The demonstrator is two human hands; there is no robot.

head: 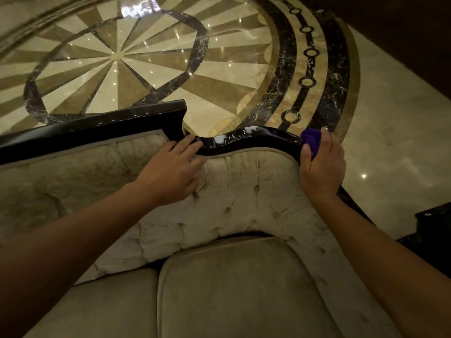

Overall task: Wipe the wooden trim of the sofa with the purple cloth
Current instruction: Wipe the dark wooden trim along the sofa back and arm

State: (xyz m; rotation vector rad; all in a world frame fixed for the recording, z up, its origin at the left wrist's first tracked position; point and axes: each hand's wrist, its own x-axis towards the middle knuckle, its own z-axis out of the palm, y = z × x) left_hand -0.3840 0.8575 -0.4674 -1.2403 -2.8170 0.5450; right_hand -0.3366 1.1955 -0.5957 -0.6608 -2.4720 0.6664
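The right hand [322, 164] grips the purple cloth [311, 140], pressing it on the sofa's dark trim [256, 140] at its right curve. The left hand [170, 169] rests flat, fingers spread, seemingly touching trim and tufted back [244, 191].

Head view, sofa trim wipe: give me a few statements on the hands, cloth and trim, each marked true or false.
1. The right hand holds the purple cloth against the wooden trim. True.
2. The left hand also grips a cloth. False: it is empty, fingers resting on the trim and the tufted backrest.
3. The cloth is at the right end of the curved trim section. True.
4. The cloth lies on the seat cushion. False: it is in the right hand, up at the trim.
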